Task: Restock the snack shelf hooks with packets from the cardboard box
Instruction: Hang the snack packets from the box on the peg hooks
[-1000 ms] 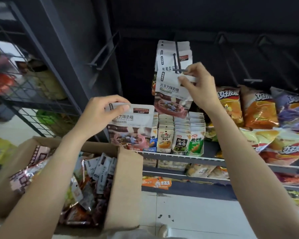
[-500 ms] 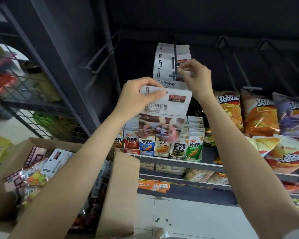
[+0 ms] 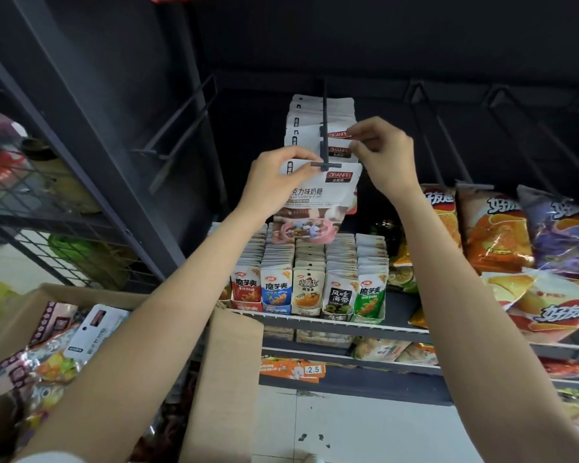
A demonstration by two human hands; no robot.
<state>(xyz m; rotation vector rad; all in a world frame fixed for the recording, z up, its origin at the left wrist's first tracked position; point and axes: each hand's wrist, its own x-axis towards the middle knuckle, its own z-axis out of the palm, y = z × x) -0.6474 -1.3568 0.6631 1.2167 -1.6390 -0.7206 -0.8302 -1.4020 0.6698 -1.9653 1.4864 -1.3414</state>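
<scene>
A white candy packet [image 3: 318, 202] with a pink bowl picture hangs at the tip of a dark shelf hook [image 3: 325, 142]. My left hand [image 3: 274, 175] pinches its top left corner, right at the hook's crossbar. Behind it several matching white packets [image 3: 318, 128] hang on the same hook. My right hand [image 3: 385, 155] pinches the top right edge of one of those hanging packets. The open cardboard box [image 3: 224, 379] sits at lower left, with mixed snack packets [image 3: 47, 362] inside.
Empty hooks [image 3: 178, 128] jut out left and right of the loaded one. Small snack sachets [image 3: 308, 289] fill the shelf tray below. Crisp bags [image 3: 495, 235] hang and pile at right. A wire rack [image 3: 47, 202] stands at left. White floor tiles lie below.
My left hand has raised the packet from above the box up to the hook tip. My right hand has stayed at the hanging packets, shifting its pinch slightly.
</scene>
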